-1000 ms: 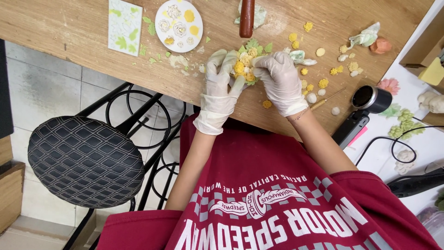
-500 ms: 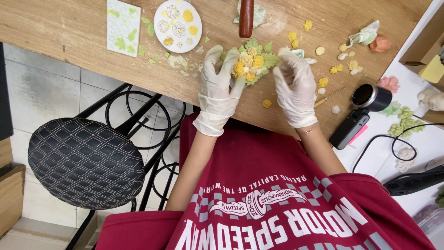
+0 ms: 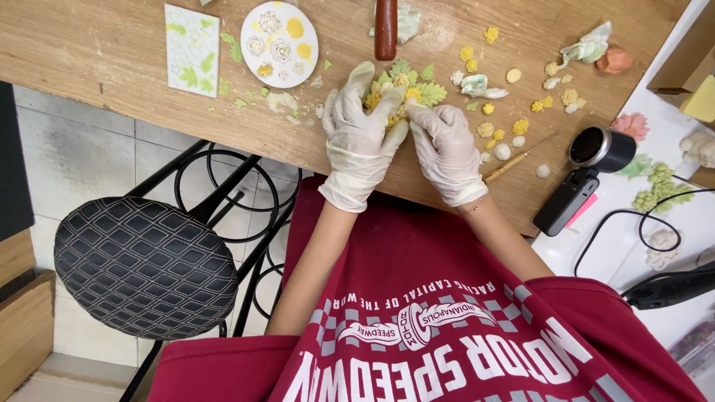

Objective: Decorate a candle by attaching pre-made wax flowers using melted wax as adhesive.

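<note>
Both my hands wear thin white gloves. My left hand (image 3: 361, 138) cups a small bouquet of modelled clay flowers (image 3: 402, 89), yellow and cream blooms with green leaves, held just above the wooden table (image 3: 112, 52). My right hand (image 3: 445, 149) presses its fingertips against the bouquet's lower right side, touching the left hand. The bouquet's lower part is hidden behind my fingers. Loose yellow clay blossoms (image 3: 506, 126) lie on the table right of my right hand.
A brown rolling pin (image 3: 386, 28) lies beyond the bouquet. A round white mould (image 3: 279, 43) and a rectangular leaf mould (image 3: 191, 48) lie at the left. A thin wooden-handled tool (image 3: 514, 158), a black device (image 3: 581, 179) and a padded stool (image 3: 145, 264) are nearby.
My right hand, which had drawn away to the right, has come back onto the bouquet. Both hands and the bouquet sit slightly further from me than before.
</note>
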